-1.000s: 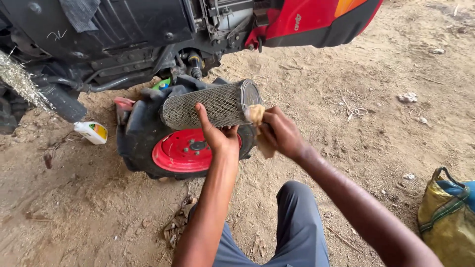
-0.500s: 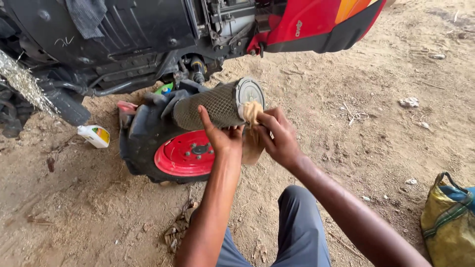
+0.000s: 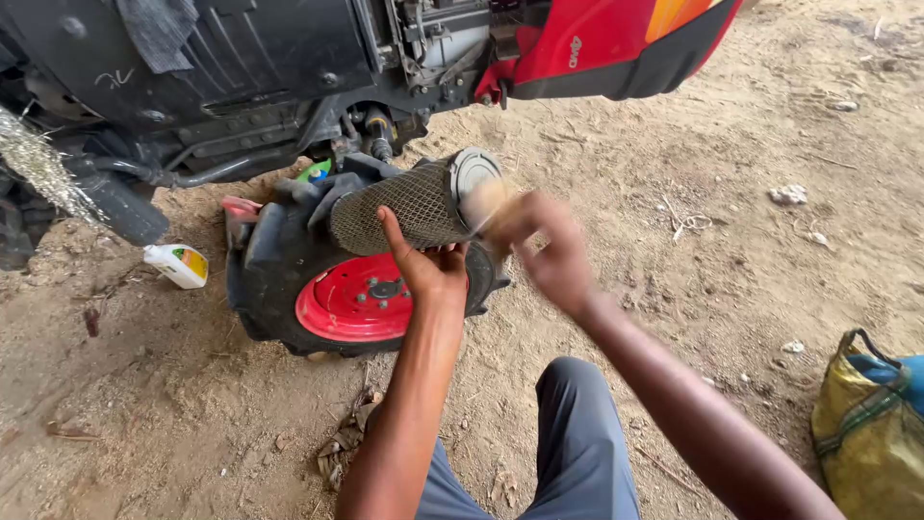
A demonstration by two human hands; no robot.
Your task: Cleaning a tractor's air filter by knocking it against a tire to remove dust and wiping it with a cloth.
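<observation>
At frame centre, a cylindrical grey mesh-covered air filter (image 3: 414,204) is grasped by the left hand (image 3: 428,265); the blurred right hand (image 3: 539,246), grip unclear, is held at its metal end cap (image 3: 474,171).

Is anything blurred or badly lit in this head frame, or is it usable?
Head view: the right hand and the pale cloth it holds are smeared by motion blur; the left hand, mesh filter and red wheel are sharp; light is soft and even, without glare; the tractor underside sits in shade.
</observation>
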